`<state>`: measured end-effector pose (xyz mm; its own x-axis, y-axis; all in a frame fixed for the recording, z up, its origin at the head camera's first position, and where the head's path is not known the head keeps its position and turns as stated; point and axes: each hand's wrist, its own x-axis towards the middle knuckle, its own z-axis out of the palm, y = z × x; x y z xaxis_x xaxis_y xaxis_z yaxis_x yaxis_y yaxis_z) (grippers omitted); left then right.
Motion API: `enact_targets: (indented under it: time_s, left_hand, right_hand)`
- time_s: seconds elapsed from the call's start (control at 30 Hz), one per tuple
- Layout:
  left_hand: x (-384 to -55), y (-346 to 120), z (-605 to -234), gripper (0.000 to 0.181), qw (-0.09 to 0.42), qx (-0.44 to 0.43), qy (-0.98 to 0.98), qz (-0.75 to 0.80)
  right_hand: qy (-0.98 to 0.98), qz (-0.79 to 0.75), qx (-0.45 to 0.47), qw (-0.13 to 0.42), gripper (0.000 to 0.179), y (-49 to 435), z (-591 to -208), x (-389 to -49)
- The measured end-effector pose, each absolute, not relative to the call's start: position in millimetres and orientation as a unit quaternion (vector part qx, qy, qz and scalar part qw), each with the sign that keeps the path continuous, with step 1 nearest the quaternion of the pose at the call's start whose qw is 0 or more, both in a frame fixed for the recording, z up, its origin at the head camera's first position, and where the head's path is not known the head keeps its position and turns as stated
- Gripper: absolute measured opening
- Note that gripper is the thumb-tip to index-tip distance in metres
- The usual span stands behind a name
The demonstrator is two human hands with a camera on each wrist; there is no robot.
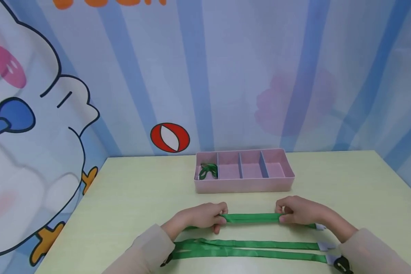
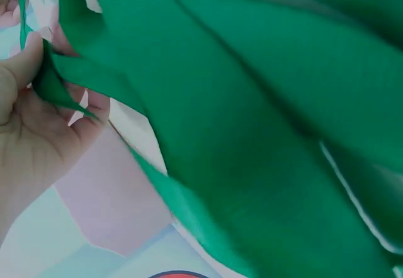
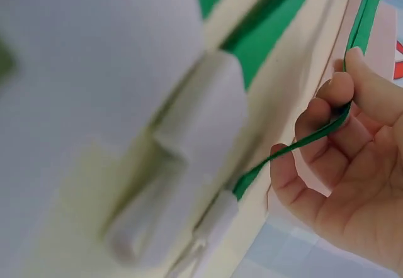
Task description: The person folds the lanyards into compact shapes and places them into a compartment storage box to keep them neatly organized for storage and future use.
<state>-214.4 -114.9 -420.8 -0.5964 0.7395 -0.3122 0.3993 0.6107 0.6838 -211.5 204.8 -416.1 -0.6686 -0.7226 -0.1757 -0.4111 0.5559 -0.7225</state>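
My left hand [image 1: 205,216] and right hand [image 1: 300,211] pinch a green lanyard [image 1: 251,218] between thumb and fingers, keeping a doubled stretch of it straight between them. In the right wrist view, the held lanyard [image 3: 308,138] runs across the curled fingers to a white end piece [image 3: 217,215] with a loop. The left wrist view has green bands close up, hiding much of the scene; there the left hand [image 2: 44,114] grips the strap. Nearer me, two more green strands [image 1: 267,244] lie side by side on the table, white ends to the right.
Behind the hands stands a pink box [image 1: 243,185] with several compartments. Its leftmost compartment holds a bundled green lanyard [image 1: 208,170]. The pale yellow table [image 1: 150,182] meets a blue striped backdrop [image 1: 233,76] at its far edge.
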Motion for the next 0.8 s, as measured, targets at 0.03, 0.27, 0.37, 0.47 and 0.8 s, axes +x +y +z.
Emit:
enact_targets:
  time_s: [0.03,0.27,0.37,0.47,0.8]
  left_hand:
    - [-214.6,-115.7,-421.0,0.005,0.298,0.333,0.847,0.287]
    - [-219.5,-130.5,-418.3,0.012,0.287,0.327,0.85,0.298]
    - [-221.9,-141.7,-413.9,0.018,0.277,0.332,0.849,0.303]
    - [-223.9,-151.7,-412.2,0.018,0.268,0.325,0.849,0.318]
    - [-228.1,-184.6,-412.6,0.006,0.282,0.269,0.821,0.416]
  right_hand:
    - [0.851,-0.332,-0.333,0.233,0.015,206.1,-415.3,-212.0]
    - [0.845,-0.331,-0.346,0.238,0.013,220.8,-405.1,-215.0]
    - [0.832,-0.347,-0.355,0.247,0.016,228.4,-402.2,-216.6]
    - [0.822,-0.363,-0.358,0.254,0.018,236.3,-401.0,-218.1]
    - [0.814,-0.381,-0.365,0.243,0.021,252.5,-398.9,-222.1]
